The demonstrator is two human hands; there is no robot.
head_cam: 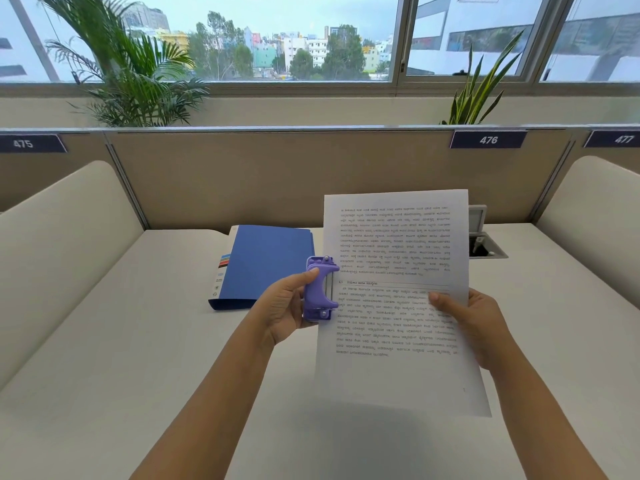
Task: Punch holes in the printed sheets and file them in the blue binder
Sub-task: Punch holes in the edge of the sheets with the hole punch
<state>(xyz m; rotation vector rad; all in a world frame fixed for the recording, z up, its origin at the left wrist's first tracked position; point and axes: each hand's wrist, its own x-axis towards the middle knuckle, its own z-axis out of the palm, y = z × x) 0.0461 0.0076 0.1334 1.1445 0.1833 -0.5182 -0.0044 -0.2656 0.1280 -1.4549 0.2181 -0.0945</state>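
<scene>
My right hand (471, 327) holds a printed sheet (394, 375) upright above the desk by its right edge. A purple hole punch (320, 289) is gripped in my left hand (287, 306), and its jaw sits over the sheet's left edge at mid-height. The blue binder (266, 261) lies shut on the white desk (138, 341), behind and left of the punch, spine label facing left.
A beige partition (277, 174) with number plates 475, 476 and 477 closes off the desk's far side. A cable port (486, 249) with a raised lid sits at the back right. Curved side dividers stand at left and right. Plants line the window sill.
</scene>
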